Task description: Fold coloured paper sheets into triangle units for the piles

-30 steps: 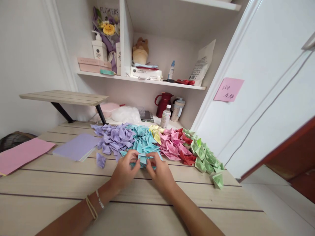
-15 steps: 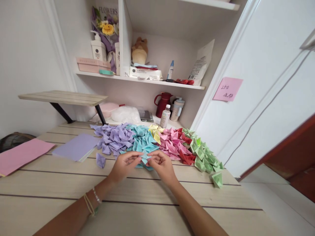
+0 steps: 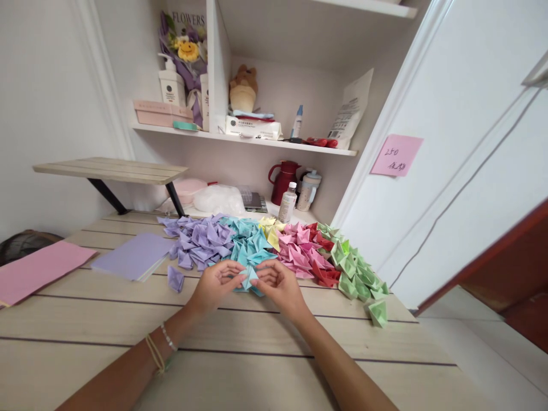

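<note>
Between my hands is a small folded piece of light blue paper, pinched from both sides above the table. My left hand grips its left side with thumb and fingers. On the right side, my right hand closes on it the same way. Just behind my fingers lies a heap of blue folded paper boats. Purple boats are piled to its left, with a single purple boat apart in front. Pink boats lie to the right of the blue ones.
Purple paper sheets and pink paper lie at left, near a small raised stand. Yellow boats, red boats and green boats fill the heap's rest. Behind stand a bottle and a red jug.
The light blue paper has turned between my fingers and now shows a broader, diamond-like face. My hands stay in nearly the same place, the fingers slightly shifted.
</note>
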{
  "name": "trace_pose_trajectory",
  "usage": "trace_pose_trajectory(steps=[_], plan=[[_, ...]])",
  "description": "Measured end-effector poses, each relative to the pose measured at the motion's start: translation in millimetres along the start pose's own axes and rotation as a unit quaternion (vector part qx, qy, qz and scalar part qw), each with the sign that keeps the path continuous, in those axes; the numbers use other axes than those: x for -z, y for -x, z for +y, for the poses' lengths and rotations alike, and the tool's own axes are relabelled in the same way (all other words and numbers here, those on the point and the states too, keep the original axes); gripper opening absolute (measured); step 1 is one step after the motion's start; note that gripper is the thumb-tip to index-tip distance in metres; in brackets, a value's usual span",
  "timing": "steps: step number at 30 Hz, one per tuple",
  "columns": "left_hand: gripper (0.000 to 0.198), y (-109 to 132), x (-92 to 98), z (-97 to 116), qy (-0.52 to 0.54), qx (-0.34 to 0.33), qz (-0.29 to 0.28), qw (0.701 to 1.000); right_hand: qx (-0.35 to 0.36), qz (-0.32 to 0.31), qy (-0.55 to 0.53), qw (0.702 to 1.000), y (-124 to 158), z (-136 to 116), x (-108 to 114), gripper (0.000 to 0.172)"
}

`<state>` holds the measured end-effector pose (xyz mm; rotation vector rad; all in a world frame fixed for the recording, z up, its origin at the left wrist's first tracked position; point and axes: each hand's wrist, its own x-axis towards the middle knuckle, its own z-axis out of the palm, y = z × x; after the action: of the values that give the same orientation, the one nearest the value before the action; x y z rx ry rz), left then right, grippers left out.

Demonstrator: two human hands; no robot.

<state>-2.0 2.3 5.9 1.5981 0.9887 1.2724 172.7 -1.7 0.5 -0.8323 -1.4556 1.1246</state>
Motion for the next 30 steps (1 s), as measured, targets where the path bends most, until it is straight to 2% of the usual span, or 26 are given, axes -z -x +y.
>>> trace_pose_trajectory(steps=[2, 6, 10, 13, 18, 22, 25, 27, 30], plan=[[0.022, 0.1, -0.8, -1.9, -0.032, -0.011, -0.003, 0.999, 0.016, -0.003, 0.058, 0.998, 0.9, -1.2, -0.1, 0.029], [0.015, 1.0, 0.3, -2.2, -0.159, -0.074, -0.026, 0.984, 0.073, 0.012, 0.205, 0.976, 3.2, -5.3, 1.6, 0.012], [0.016, 1.8, 0.8, 1.1, -0.216, -0.109, -0.047, 0.969, 0.093, 0.002, 0.27, 0.958, 3.8, -5.7, 3.0, 0.01], [0.016, 2.0, -0.1, 3.0, -0.159, -0.09, -0.049, 0.982, 0.104, -0.005, 0.283, 0.954, 3.1, -4.9, 4.1, 0.01], [0.016, 2.3, -3.2, 5.5, -0.05, 0.003, -0.02, 0.999, 0.095, -0.023, 0.269, 0.958, 3.2, -7.7, 3.6, 0.01], [0.018, 3.6, -7.5, 8.8, 0.04, 0.075, 0.03, 0.996, 0.089, -0.042, 0.236, 0.967, 5.5, -11.8, -1.5, 0.012], [0.022, 2.7, -7.9, 9.9, 0.113, 0.123, 0.059, 0.984, 0.073, -0.017, 0.2, 0.977, 4.6, -11.3, -1.3, 0.01], [0.028, 0.5, -5.7, 8.2, 0.158, 0.144, 0.037, 0.976, 0.064, 0.014, 0.17, 0.983, 2.3, -9.5, 2.3, 0.008], [0.041, -3.2, -1.8, 1.6, 0.191, 0.161, -0.03, 0.968, 0.066, 0.029, 0.156, 0.985, -0.7, -8.0, 7.8, 0.006]])
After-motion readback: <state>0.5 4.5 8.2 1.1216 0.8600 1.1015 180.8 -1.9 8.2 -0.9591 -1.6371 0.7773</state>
